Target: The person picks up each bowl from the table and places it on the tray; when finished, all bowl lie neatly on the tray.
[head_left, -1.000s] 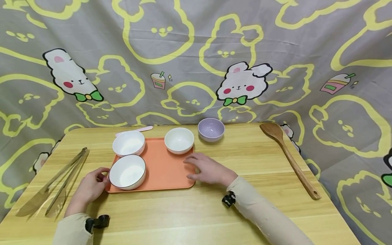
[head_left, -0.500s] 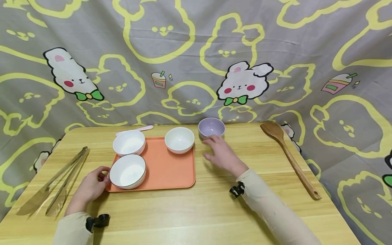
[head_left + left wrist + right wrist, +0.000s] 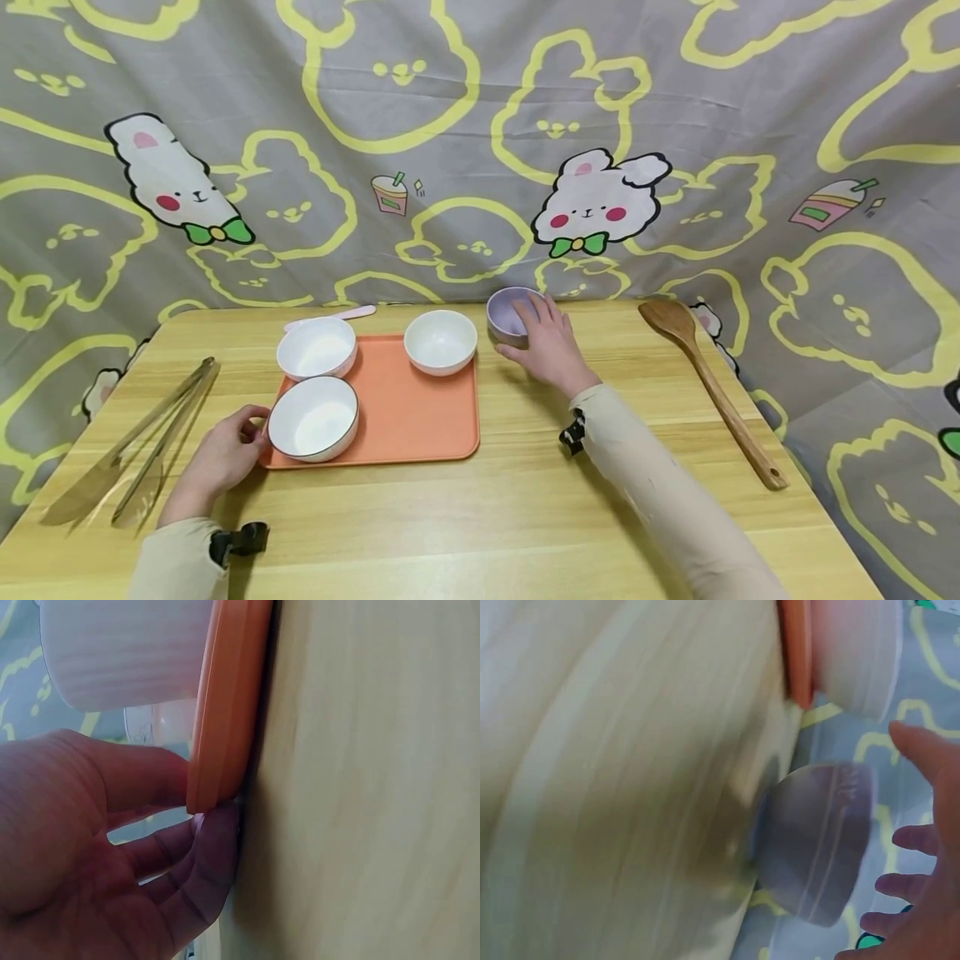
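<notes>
My left hand (image 3: 227, 452) pinches the left front corner of an orange tray (image 3: 420, 417); the left wrist view has the thumb on the rim (image 3: 217, 750) and the fingertips curled under it. On the tray sit a white bowl with a dark rim (image 3: 313, 419), another white bowl (image 3: 317, 348) behind it, and a cream bowl (image 3: 440, 342) at the back right. Beyond the tray's right side, a purple bowl (image 3: 507, 314) stands on the table. Over it reaches my right hand (image 3: 551, 346), fingers spread; in the right wrist view they stay apart from the purple bowl (image 3: 814, 840).
Metal tongs (image 3: 142, 450) lie at the left of the wooden table (image 3: 450, 533). A wooden spatula (image 3: 708, 375) lies along the right side. Behind the bowls is a pale pink handle (image 3: 356, 313). A patterned cloth (image 3: 465, 125) hangs right at the table's back edge.
My right hand has left the tray's right edge and moved right and away from me, over the purple bowl. My left hand has kept its grip on the tray.
</notes>
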{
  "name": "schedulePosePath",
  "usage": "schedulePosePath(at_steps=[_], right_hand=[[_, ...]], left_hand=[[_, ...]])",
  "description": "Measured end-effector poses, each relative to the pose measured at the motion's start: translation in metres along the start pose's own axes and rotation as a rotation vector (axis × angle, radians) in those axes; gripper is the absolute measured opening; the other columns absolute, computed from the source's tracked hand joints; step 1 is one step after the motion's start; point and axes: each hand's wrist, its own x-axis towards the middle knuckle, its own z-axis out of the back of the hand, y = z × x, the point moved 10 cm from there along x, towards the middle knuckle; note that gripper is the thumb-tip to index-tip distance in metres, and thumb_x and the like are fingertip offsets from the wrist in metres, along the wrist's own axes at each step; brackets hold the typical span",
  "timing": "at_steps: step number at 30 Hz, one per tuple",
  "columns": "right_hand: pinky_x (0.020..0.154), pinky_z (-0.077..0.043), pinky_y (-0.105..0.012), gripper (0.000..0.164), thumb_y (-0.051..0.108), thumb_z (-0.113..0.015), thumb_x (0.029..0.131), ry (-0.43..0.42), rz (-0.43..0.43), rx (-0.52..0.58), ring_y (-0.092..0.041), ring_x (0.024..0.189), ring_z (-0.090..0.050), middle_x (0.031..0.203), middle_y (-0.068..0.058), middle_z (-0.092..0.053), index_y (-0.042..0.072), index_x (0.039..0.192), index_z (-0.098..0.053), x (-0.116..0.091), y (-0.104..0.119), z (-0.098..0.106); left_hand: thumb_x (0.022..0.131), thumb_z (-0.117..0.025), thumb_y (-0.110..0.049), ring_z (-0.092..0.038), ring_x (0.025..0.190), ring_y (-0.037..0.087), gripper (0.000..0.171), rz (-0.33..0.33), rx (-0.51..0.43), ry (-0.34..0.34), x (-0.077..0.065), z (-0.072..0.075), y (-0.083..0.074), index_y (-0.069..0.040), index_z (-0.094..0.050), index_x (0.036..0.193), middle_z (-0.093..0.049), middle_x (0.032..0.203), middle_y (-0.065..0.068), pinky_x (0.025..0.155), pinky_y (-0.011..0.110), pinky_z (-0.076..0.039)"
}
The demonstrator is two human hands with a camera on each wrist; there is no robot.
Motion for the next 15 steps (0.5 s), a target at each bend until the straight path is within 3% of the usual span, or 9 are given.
schedulePosePath(at_steps=[4, 8, 15], right_hand=[[0.108, -0.006, -0.067, 0.097, 0.060, -0.069, 0.082, 0.092, -0.068, -0.009, -0.042, 0.145, 0.002, 0.161, -0.019, -0.006, 0.014, 0.156, -0.027, 0.011, -0.013, -0.013], [0.106, -0.004, -0.069, 0.106, 0.072, -0.064, 0.077, 0.138, -0.102, -0.031, -0.043, 0.144, 0.009, 0.162, -0.016, 0.006, 0.021, 0.159, -0.018, 0.023, -0.022, -0.020], [0.109, -0.009, -0.064, 0.107, 0.073, -0.064, 0.077, 0.234, -0.106, -0.046, -0.048, 0.143, 0.007, 0.162, -0.016, 0.007, 0.024, 0.159, -0.015, 0.041, -0.028, -0.033]], left_hand=[[0.087, -0.058, 0.000, -0.052, 0.074, 0.024, 0.032, -0.002, 0.005, 0.009, 0.000, 0.001, -0.001, 0.006, -0.055, 0.118, -0.056, 0.084, 0.008, 0.065, 0.038, -0.041], [0.087, -0.058, -0.001, -0.052, 0.074, 0.024, 0.032, -0.003, 0.004, 0.018, 0.000, 0.000, -0.002, 0.006, -0.055, 0.118, -0.056, 0.084, 0.008, 0.066, 0.038, -0.041], [0.086, -0.058, 0.000, -0.052, 0.074, 0.024, 0.032, -0.002, 0.008, 0.016, 0.000, 0.001, -0.002, 0.006, -0.055, 0.117, -0.057, 0.084, 0.009, 0.065, 0.038, -0.041]])
